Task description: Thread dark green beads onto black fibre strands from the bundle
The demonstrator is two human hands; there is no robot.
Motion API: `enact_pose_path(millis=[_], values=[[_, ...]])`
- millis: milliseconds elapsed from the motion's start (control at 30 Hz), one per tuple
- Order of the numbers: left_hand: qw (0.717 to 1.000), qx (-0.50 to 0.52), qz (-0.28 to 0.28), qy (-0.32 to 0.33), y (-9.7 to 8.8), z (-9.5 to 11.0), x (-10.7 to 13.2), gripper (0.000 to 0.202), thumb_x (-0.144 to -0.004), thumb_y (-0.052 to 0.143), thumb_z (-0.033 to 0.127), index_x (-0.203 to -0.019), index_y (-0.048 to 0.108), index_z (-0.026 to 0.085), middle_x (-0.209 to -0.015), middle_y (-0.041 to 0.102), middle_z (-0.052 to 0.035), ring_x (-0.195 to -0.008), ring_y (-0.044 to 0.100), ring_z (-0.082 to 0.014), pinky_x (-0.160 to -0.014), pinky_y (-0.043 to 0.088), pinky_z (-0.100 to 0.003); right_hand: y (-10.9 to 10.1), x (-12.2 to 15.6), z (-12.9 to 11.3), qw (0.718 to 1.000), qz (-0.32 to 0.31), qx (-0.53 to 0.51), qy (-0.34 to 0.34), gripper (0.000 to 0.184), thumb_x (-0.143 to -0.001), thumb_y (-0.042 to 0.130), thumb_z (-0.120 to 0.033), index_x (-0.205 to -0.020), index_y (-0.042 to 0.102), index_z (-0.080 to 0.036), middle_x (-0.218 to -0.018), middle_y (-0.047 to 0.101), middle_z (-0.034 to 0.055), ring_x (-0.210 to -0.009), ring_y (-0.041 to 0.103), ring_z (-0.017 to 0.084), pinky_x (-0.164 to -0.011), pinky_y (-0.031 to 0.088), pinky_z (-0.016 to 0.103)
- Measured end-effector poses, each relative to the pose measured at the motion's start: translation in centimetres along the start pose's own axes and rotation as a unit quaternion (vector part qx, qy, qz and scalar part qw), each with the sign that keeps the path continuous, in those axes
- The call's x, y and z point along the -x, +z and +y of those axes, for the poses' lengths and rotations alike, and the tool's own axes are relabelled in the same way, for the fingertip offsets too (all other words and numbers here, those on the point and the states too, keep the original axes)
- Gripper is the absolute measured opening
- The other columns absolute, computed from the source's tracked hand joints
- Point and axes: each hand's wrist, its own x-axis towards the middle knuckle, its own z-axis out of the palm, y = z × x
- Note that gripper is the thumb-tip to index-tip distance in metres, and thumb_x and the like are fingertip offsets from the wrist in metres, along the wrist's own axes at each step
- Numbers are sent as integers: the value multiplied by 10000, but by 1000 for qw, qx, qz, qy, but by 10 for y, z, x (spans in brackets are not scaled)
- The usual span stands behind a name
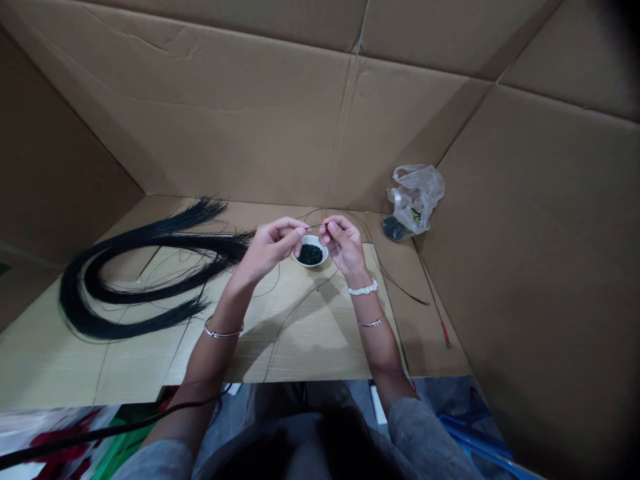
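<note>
The left hand [276,241] and right hand [346,245] each pinch a thin dark strand [315,227] between fingertips, above a white bowl [311,266] of dark beads [310,254]. Black strand bundles [75,287] lie left; a plastic bag [423,193] sits far right.

Around the far, left and right sides, brown cardboard walls [240,120]. At far right, near the corner, a crumpled clear plastic bag [420,193]. Nearer along the right wall, a thin rod [444,330] with a red end. At near right, below table level, blue plastic [473,433]; at near left, a black cable [100,433] crossing green material [123,443].
</note>
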Motion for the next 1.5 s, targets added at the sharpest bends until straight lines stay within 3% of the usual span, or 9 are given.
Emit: enact_pose_path(millis=[167,333,467,667,900,1133,1333,1500], values=[[998,-29,35,44,3,0,4,160,-906,703,313,-901,711,154,-504,492,54,-457,386,-64,-441,256,-199,4,4,-1,1000,-6,1,-12,245,-749,863,-375,-882,730,-219,-768,731,-30,-592,603,48,-610,527,181],[995,-44,67,56,4,0,7,164,-897,720,328,-859,702,170,-500,349,85,-447,281,-60,-428,204,-208,7,7,-3,1000,4,28,-11,272,-727,872,-403,-877,723,-231,-794,735,-26,-598,604,67,-618,537,214],[994,-60,68,61,5,2,8,139,-902,715,317,-933,705,182,-495,305,98,-447,229,-66,-425,176,-221,9,8,-5,999,5,45,-16,268,-721,875,-404,-869,725,-237,-801,737,-21,-608,608,79,-632,546,235],[993,-53,78,75,6,0,8,130,-911,698,312,-903,684,183,-498,335,92,-447,270,-68,-432,196,-222,10,10,-8,998,4,50,-23,239,-741,865,-378,-897,751,-237,-819,743,-18,-633,614,76,-671,551,236],[993,-23,104,58,10,-1,7,175,-884,714,323,-817,648,176,-552,482,51,-494,400,-73,-475,290,-208,12,12,-11,998,5,63,-30,190,-758,848,-348,-892,768,-239,-811,744,-9,-633,605,86,-682,537,257],[993,-19,107,48,12,-2,8,216,-874,724,337,-772,609,185,-505,438,69,-456,348,-66,-462,273,-211,15,14,-9,992,15,111,-56,164,-768,845,-354,-865,762,-251,-869,717,-16,-637,584,89,-636,492,260],[992,-27,109,53,14,1,9,236,-866,738,342,-761,607,176,-489,418,77,-446,330,-58,-457,256,-202,18,15,-10,993,15,94,-70,136,-781,842,-349,-850,768,-258,-903,719,-18,-626,567,82,-624,468,259],[991,-34,117,63,14,3,11,228,-871,738,312,-749,600,177,-490,416,77,-447,313,-56,-451,235,-205,19,16,-11,994,28,87,-55,214,-734,867,-389,-842,748,-248,-886,721,-10,-628,556,91,-630,482,271]])
